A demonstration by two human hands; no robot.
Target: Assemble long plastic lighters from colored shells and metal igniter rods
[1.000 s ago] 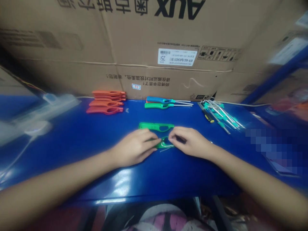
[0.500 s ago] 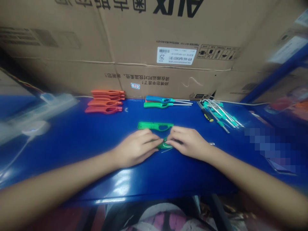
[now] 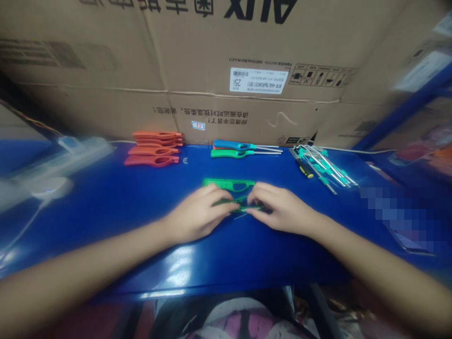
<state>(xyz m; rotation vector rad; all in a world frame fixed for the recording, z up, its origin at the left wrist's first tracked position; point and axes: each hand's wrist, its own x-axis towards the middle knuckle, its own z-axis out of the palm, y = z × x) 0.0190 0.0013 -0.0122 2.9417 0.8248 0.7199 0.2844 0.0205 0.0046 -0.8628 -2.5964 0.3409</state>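
Note:
My left hand (image 3: 201, 212) is closed on the left part of a green lighter handle piece (image 3: 237, 210), low over the table. My right hand (image 3: 286, 207) curls over the right end of the same piece, thumb and fingers pinched close to it. Both hands hide most of its length. A thin pale wire (image 3: 241, 216) juts out below it between my fingertips. Just beyond my fingers, a second green handle shell (image 3: 226, 181) lies on the blue table, its trigger opening toward the right.
Several orange handle shells (image 3: 153, 161) are stacked at the back left. Blue and green long-nosed lighters (image 3: 233, 153) lie at the back middle. Metal lighter rods with teal parts (image 3: 323, 167) and a screwdriver (image 3: 304, 169) are at the back right. A cardboard box (image 3: 197, 56) stands behind.
My right fingers have lifted and spread slightly around the green piece, which has tilted. The silver tip that showed beside my right wrist is now out of sight.

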